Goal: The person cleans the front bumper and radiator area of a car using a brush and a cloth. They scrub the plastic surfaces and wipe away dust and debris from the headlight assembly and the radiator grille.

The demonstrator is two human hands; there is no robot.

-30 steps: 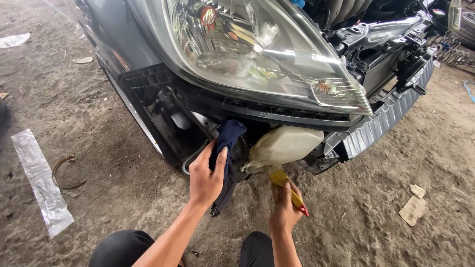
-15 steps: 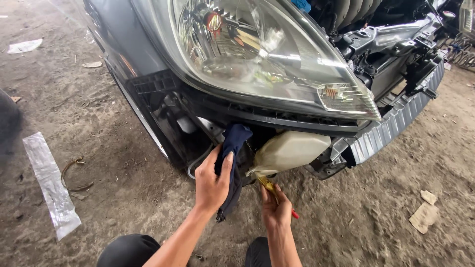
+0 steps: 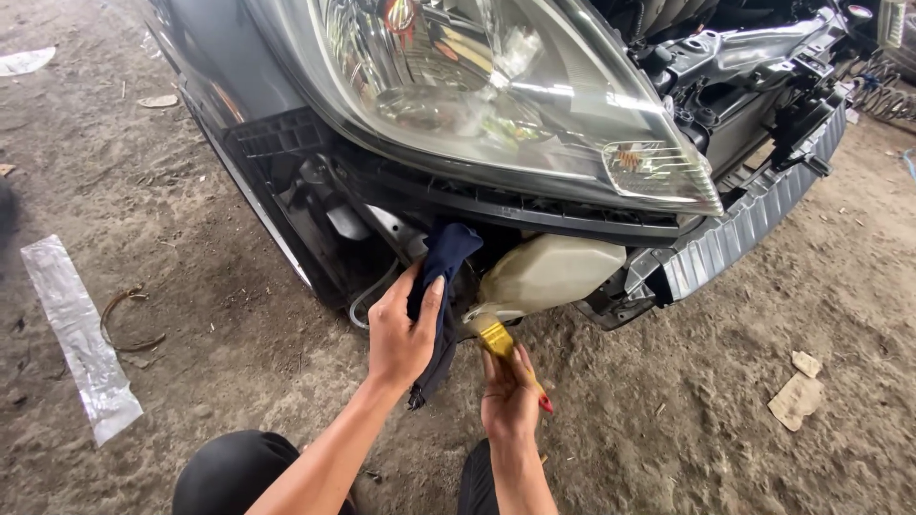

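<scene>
My left hand (image 3: 403,332) grips a dark blue cloth (image 3: 443,277) and presses it up against the open front of a car, just below the big headlight (image 3: 496,95). My right hand (image 3: 510,401) holds a small paintbrush (image 3: 498,340) with a gold ferrule and a red-tipped handle. Its bristles touch the lower left edge of a cream plastic reservoir (image 3: 553,272) that sits under the headlight. The bumper cover is off, so black brackets and a grey crash bar (image 3: 744,224) show.
The ground is bare sandy dirt. A strip of clear plastic film (image 3: 76,339) lies at the left, a bent wire (image 3: 124,319) beside it. Cardboard scraps (image 3: 797,396) lie at the right. My dark-trousered knees (image 3: 229,472) are at the bottom edge.
The view has closed in on the car's front. My right hand has brought the brush up from beside the cloth to the reservoir's lower edge. The left hand stays on the cloth.
</scene>
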